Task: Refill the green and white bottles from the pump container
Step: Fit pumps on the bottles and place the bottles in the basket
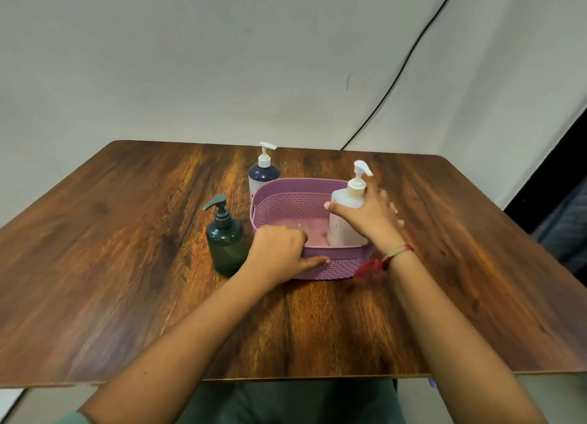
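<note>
Purple plastic basket (330, 269) w/ a perforated wall sits near the middle of the wood-grain table (127, 233). The white bottle (344, 214) stands upright inside it, at the right end, against the near right corner. It has a white pump head on a tan collar.

Right hand (371, 215) is wrapped round that bottle at shoulder height. Its thumb lies across the front and its fingers go round the right side, which is blurred, so the exact finger placement isn't clear. A red and pale thread band (394, 255) is tied at the right wrist.

Left hand (279, 252) is clamped on the basket's near rim towards the left end. The fingers are curled over the edge into the basket, and the thumb is pressed flat along the outside wall.

Green bottle (225, 245), w/ a dark grey-green pump, stands upright on the table just left of the basket, beside the left hand. Whether it touches the hand or the basket I can't tell.

Pump container (263, 176), w/ a dark blue top part, a pale lower part and a white pump, stands upright behind the basket's far left corner, partly hidden by the rim.

Black cable (406, 61) runs down the pale backdrop to the table's far edge.
</note>
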